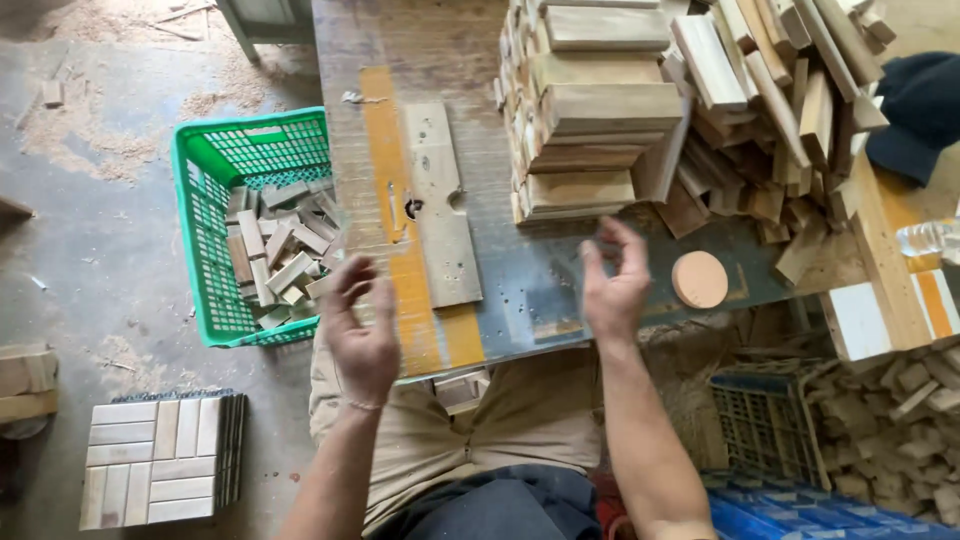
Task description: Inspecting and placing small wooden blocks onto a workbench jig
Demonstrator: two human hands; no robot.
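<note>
My left hand (358,335) hung in the air over the near edge of the table (520,275), its grip open and empty, fingers loosely curled. Just to its left, on the floor, stood the green basket (205,230), part filled with short wooden offcuts (280,255). My right hand (613,285) was also raised above the table, grip open and holding nothing, fingers spread and a little blurred. Straight beyond it rose a neat stack of wooden blocks (590,110), with a looser heap of wooden slats (780,110) to the right. A round wooden disc (699,279) lay on the table just right of that hand. Between my hands lay a flat wooden jig plate (438,205) beside a yellow stripe. A finished wooden tile (160,458) lay on the floor to my left.
</note>
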